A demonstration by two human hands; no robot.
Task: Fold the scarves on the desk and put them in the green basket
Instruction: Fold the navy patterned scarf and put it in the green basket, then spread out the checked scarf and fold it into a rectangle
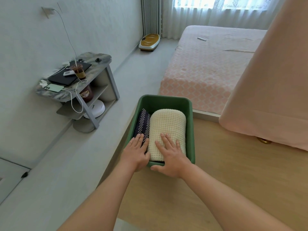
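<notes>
A green basket [190,124] stands at the left edge of the wooden desk [225,172]. Inside it lie two folded scarves side by side: a dark blue one with a white zigzag pattern [143,124] on the left and a cream waffle-knit one [168,129] on the right. My left hand [135,151] lies flat with straight fingers on the near end of the dark scarf. My right hand [171,155] presses flat on the near end of the cream scarf, its thumb over the basket's near rim.
A pink cloth [270,90] hangs over something at the desk's right. Beyond the desk is a bed [208,64] with a pink cover. A side table [75,80] with a laptop, phone, drink and cables stands at the left wall.
</notes>
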